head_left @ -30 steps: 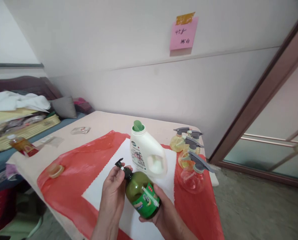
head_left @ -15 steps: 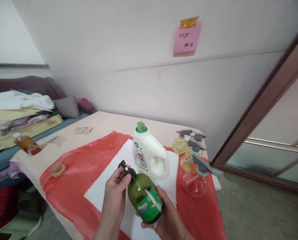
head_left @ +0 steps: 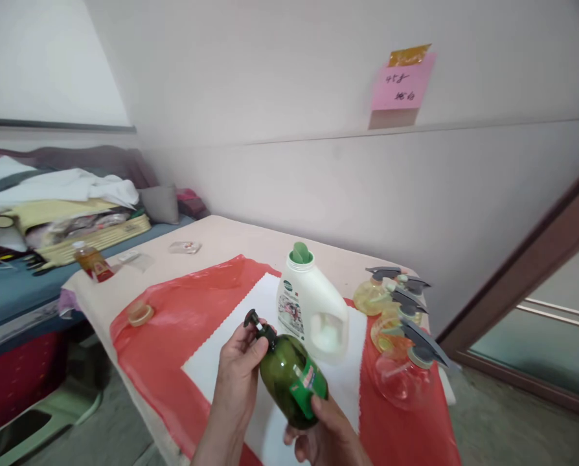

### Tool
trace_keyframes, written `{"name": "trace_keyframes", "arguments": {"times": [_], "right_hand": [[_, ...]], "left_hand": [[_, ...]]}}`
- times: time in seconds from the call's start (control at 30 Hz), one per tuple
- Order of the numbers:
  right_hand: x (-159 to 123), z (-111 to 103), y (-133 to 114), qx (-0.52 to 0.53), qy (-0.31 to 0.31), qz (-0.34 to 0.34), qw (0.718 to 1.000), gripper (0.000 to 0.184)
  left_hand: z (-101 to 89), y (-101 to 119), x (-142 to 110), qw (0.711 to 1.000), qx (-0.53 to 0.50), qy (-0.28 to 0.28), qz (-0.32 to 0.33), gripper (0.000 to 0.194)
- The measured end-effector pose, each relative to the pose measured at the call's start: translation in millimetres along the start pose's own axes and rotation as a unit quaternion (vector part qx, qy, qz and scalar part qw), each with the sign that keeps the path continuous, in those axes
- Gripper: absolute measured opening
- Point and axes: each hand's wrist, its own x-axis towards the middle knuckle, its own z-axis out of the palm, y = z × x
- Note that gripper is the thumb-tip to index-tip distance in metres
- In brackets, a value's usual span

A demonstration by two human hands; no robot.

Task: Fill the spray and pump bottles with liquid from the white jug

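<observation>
A dark green pump bottle (head_left: 292, 378) with a green label is tilted in the air over a white cloth (head_left: 231, 353). My right hand (head_left: 326, 433) cups its lower end from below. My left hand (head_left: 241, 369) has thumb and fingers pinched round the black pump head (head_left: 258, 325) at the neck. Just behind stands a white detergent jug (head_left: 313, 310) with a green cap.
A red plastic sheet (head_left: 173, 330) covers the beige table (head_left: 212, 239). Three clear yellowish spray bottles (head_left: 394, 323) stand at the right edge. A tape roll (head_left: 140, 314), a small amber bottle (head_left: 91, 262) and a clear wrapper (head_left: 185, 246) lie left. A bed with folded laundry (head_left: 61, 207) is far left.
The view has swung left, so everything sits further right in frame. The green bottle has turned in my hands, its label now facing right and partly hidden. Both hands keep their hold.
</observation>
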Motion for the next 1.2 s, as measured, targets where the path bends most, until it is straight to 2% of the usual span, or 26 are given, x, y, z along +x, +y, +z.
{"name": "trace_keyframes", "arguments": {"times": [0.03,0.13,0.2,0.23,0.3,0.4,0.43,0.5,0.63,0.77,0.87,0.97,1.13,1.2], "right_hand": [[0.0,-0.4,-0.1,0.004,-0.001,0.017,1.0,0.054],[2.1,-1.6,0.1,0.039,-0.024,0.097,0.994,0.084],[5.2,-1.9,0.6,0.044,-0.028,0.131,0.99,0.091],[6.8,-1.7,0.6,0.036,-0.01,0.151,0.988,0.091],[9.2,-0.6,-0.2,0.005,0.072,0.168,0.983,0.083],[8.7,1.2,-3.5,-0.024,0.248,0.115,0.962,0.057],[7.5,1.2,-4.8,-0.024,0.285,0.089,0.954,0.052],[4.6,0.0,-7.2,-0.025,0.314,0.063,0.947,0.047],[0.9,-3.4,-8.9,-0.041,0.297,0.038,0.953,0.036],[0.1,-2.1,-8.4,-0.043,0.288,0.028,0.956,0.028],[-0.5,0.9,-8.9,-0.041,0.285,0.01,0.958,0.025],[-1.6,3.2,-11.3,-0.048,0.292,-0.016,0.955,0.024],[-5.5,4.5,-18.9,-0.067,0.297,-0.065,0.95,0.026],[-6.6,6.6,-21.0,-0.076,0.296,-0.079,0.949,0.027]], "left_hand": [[0.0,1.1,-0.9,1.0,0.009,-0.006,-0.002,0.035],[-1.2,2.5,-3.6,0.999,0.034,-0.027,-0.016,0.037],[-3.2,2.1,-3.6,0.998,0.044,-0.035,-0.028,0.039],[-4.7,1.8,-2.8,0.998,0.052,-0.033,-0.029,0.038],[-8.8,1.5,0.8,0.996,0.085,-0.011,-0.013,0.037],[-17.5,2.2,9.9,0.984,0.163,0.053,0.052,0.037],[-20.6,2.4,13.5,0.977,0.189,0.074,0.073,0.037],[-26.2,2.0,20.6,0.96,0.235,0.112,0.104,0.034],[-31.0,-1.5,31.0,0.924,0.324,0.153,0.13,0.027],[-28.9,-7.0,34.8,0.919,0.349,0.144,0.113,0.027],[-27.5,-13.5,36.1,0.928,0.343,0.103,0.098,0.028],[-28.3,-19.4,36.0,0.932,0.348,0.069,0.08,0.038],[-32.0,-17.1,30.3,0.911,0.409,0.015,0.051,0.066],[-33.0,-15.2,28.4,0.902,0.431,-0.009,0.033,0.071]]}}
